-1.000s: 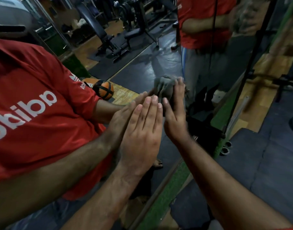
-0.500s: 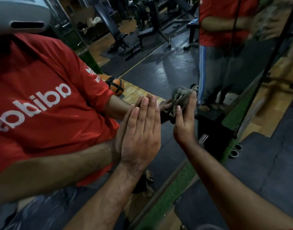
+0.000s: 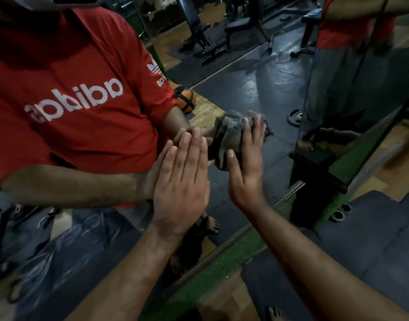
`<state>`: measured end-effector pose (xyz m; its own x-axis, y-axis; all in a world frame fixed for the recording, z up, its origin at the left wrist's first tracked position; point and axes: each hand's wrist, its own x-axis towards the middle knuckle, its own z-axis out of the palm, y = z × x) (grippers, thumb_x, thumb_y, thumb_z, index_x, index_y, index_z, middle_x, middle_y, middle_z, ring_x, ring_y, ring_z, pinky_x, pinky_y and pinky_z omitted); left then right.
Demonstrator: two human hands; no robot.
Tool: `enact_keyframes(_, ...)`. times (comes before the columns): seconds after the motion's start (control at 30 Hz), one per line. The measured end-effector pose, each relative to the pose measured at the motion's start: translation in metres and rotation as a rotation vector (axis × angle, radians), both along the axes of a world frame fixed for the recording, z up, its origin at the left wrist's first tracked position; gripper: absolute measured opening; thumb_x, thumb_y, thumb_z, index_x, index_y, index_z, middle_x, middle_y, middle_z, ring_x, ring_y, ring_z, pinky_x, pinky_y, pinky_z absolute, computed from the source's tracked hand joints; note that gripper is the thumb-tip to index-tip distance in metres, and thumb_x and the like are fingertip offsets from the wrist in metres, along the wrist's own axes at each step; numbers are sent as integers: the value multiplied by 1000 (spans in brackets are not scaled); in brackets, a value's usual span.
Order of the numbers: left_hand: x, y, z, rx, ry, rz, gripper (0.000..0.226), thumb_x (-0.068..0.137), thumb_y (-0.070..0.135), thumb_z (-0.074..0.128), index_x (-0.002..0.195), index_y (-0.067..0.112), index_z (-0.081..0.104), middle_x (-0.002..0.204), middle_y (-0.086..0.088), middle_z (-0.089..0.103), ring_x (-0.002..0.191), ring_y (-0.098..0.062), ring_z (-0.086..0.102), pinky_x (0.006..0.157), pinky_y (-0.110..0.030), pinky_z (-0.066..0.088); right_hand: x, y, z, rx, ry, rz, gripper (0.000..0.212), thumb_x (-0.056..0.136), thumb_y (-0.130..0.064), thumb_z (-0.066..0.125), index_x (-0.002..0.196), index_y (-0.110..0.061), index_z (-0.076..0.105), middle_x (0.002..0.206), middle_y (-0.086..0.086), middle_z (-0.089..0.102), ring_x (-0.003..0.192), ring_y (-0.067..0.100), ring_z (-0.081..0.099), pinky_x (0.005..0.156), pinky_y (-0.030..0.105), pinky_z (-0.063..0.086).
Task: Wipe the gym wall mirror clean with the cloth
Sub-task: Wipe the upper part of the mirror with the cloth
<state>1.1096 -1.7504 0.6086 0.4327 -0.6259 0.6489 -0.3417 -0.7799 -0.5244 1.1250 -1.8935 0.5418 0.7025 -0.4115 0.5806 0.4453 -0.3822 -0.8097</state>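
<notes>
Cloth [image 3: 233, 137] sits bunched under the straight, close-set fingers of the right hand [image 3: 245, 167], pressed against the mirror [image 3: 256, 84]. Left hand [image 3: 182, 181] braces flat beside it, fingers together. Best to keep even pressure and overlap strokes past the fingertips.

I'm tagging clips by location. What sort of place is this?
A gym, most likely: a weight bench and an orange ball reflected in a wall mirror, plus dark rubber floor mats.
</notes>
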Motion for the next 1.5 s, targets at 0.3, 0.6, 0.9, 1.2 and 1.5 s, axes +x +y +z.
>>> enact_keyframes(0.3, 4, 5, 5, 8, -16, -97, 57, 99, 16, 42, 153, -2, 36, 160, -19, 32, 152, -31, 25, 127, -42, 13, -4, 32, 20, 100, 14, -23, 65, 107, -23, 46, 163, -7, 19, 172, 5, 2, 162, 31, -6, 132, 48, 1)
enact_keyframes(0.6, -21, 82, 19, 51, 3, -116, 65, 98, 16, 46, 155, -5, 25, 164, -22, 21, 154, -33, 17, 128, -44, 5, -15, 88, 32, 330, 151, -119, 72, 104, -33, 42, 166, -13, 13, 172, -5, 0, 161, 17, -7, 131, 35, -2)
enact_keyframes(0.9, -59, 153, 18, -68, 106, -208, 61, 98, 16, 54, 153, -2, 36, 162, -21, 28, 153, -34, 21, 126, -49, 17, -32, 134, 36, 449, 201, -72, 81, 97, -46, 47, 167, -30, 9, 174, -7, -3, 161, 13, -5, 132, 48, 5)
enact_keyframes(1.2, -78, 215, 26, -42, 66, -183, 62, 98, 19, 51, 153, -4, 34, 162, -24, 27, 153, -35, 21, 126, -49, 17, -43, 193, 35, 522, 204, -110, 86, 87, -57, 51, 164, -39, 17, 175, -1, 9, 161, 22, 9, 130, 56, 15)
enact_keyframes(1.5, -66, 236, 26, 217, -105, -73, 67, 100, 29, 38, 154, -7, 27, 162, -24, 25, 151, -34, 27, 126, -45, 11, -57, 232, 20, 559, 221, -129, 85, 90, -57, 51, 164, -34, 17, 175, -2, 8, 161, 16, 8, 131, 51, 13)
